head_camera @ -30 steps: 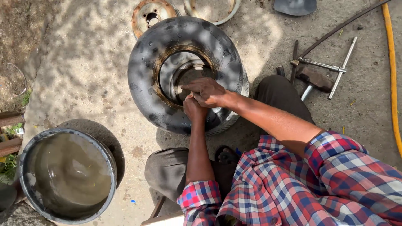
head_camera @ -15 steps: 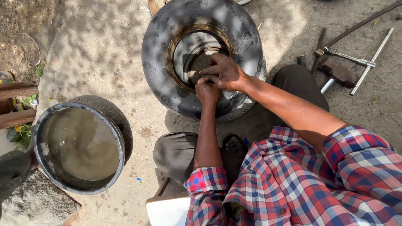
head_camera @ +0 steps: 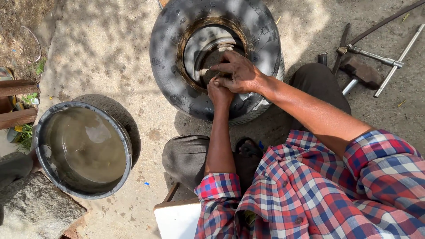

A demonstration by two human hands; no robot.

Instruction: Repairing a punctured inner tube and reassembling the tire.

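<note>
A black tyre [head_camera: 170,66] lies flat on the concrete in front of me, with a rusty inner rim edge and a metal wheel [head_camera: 206,42] showing in its centre. Both hands meet at the tyre's near inner edge. My left hand [head_camera: 220,94] is closed and pressed on the bead, its fingers curled tight. My right hand [head_camera: 241,73] lies over it, fingers spread and reaching into the opening. What sits under the hands is hidden. My sleeves are red and blue plaid.
A round metal basin [head_camera: 42,137] of murky water stands at the left, beside a stone [head_camera: 31,208]. A cross wrench [head_camera: 380,57], a hammer [head_camera: 361,73] and a dark bar [head_camera: 343,42] lie at the right. A white board edge [head_camera: 177,219] is near my knees.
The view has shifted, so the tyre sits higher and further right in frame and the basin nearer the centre left. Both hands stay together on the tyre's inner edge.
</note>
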